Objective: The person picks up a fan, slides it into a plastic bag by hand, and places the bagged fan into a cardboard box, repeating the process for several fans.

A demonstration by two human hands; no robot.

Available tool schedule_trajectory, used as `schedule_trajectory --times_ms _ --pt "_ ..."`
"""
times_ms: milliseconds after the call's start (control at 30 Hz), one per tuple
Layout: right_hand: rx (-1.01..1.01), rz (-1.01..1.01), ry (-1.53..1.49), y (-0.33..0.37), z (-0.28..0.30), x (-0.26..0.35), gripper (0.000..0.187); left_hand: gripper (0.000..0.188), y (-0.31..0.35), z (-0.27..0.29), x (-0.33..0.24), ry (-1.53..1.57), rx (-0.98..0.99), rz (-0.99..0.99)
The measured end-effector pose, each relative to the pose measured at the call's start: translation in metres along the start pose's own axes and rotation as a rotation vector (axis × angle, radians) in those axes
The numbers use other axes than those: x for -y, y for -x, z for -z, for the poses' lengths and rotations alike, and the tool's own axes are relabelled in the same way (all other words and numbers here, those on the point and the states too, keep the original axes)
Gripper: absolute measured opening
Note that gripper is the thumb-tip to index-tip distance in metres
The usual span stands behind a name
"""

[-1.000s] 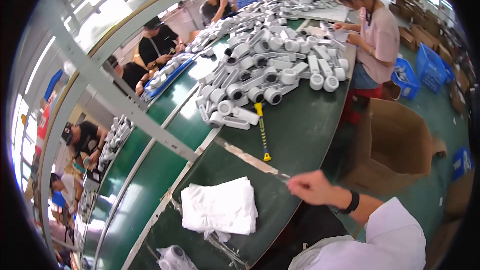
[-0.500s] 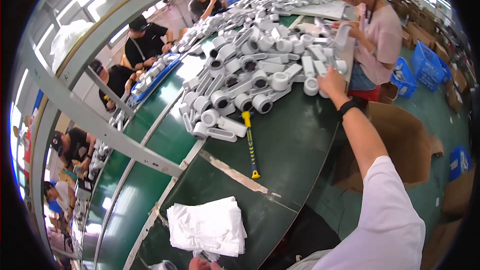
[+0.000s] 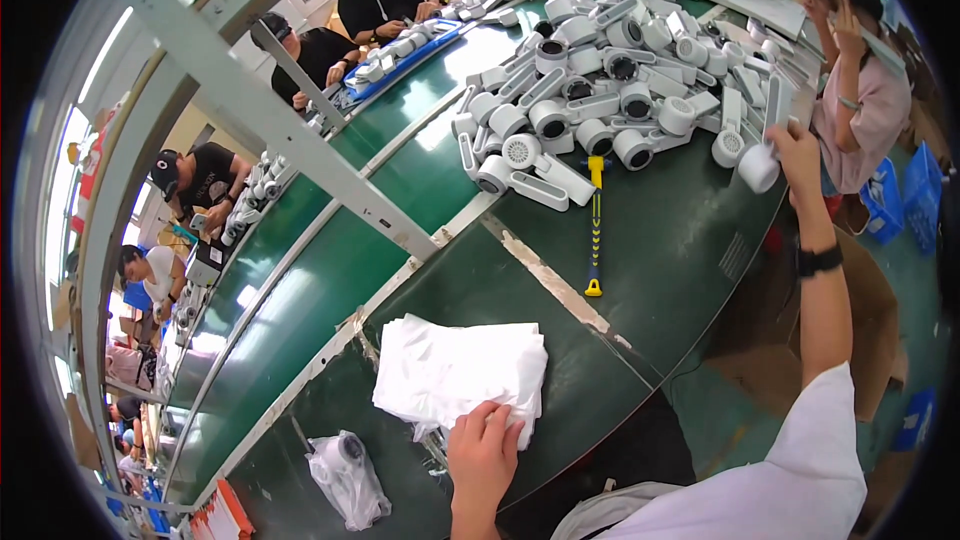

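Note:
My right hand [image 3: 797, 162] is closed on a white handheld fan [image 3: 760, 170] at the right edge of the heap, its handle pointing up and its round head down. My left hand [image 3: 482, 460] rests with its fingers extended on the near edge of a stack of white plastic bags [image 3: 450, 365]. A fan in a clear bag [image 3: 348, 480] lies on the table left of that hand. Beyond the stack lies a hammer [image 3: 596, 230] with a yellow head and a blue-and-yellow handle, its head close to the large heap of white fans [image 3: 610, 90].
A grey metal frame post [image 3: 270, 130] slants across the left side. Behind it runs a green conveyor [image 3: 300, 290], where several people work. One person in pink [image 3: 870, 130] stands at the right. A cardboard box [image 3: 850, 330] and blue crates [image 3: 880, 202] are on the floor.
The view has shifted, bringing the bagged fan and my left hand fully into sight on the stack's edge. My right hand has drawn a fan from the heap's edge. The person in pink has raised both hands.

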State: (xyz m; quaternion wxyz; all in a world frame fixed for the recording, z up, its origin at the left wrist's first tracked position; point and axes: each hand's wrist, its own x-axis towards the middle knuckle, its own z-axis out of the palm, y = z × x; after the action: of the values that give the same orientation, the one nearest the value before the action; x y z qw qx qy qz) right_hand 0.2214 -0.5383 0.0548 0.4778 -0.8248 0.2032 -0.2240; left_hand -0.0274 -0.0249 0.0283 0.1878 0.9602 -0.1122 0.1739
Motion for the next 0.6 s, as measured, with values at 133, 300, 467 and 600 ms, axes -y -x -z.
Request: schedule_trajectory --times_ms 133,300,467,600 --pt "0.255 0.099 -0.609 0.099 -0.002 0.023 0.038 0.016 0.003 0.001 0.008 0.095 0.034 0.025" --pt "0.439 -0.061 -0.674 0.209 -0.015 0.050 0.063 0.011 0.000 0.001 0.016 0.215 -0.016 0.064" --pt "0.859 -0.398 -1.211 0.270 -0.047 0.037 0.059 0.010 0.002 0.001 0.020 0.284 -0.099 0.162" --pt "0.909 -0.420 -1.169 0.299 -0.069 0.042 0.046 0.012 0.001 0.000 0.018 0.322 -0.094 0.197"
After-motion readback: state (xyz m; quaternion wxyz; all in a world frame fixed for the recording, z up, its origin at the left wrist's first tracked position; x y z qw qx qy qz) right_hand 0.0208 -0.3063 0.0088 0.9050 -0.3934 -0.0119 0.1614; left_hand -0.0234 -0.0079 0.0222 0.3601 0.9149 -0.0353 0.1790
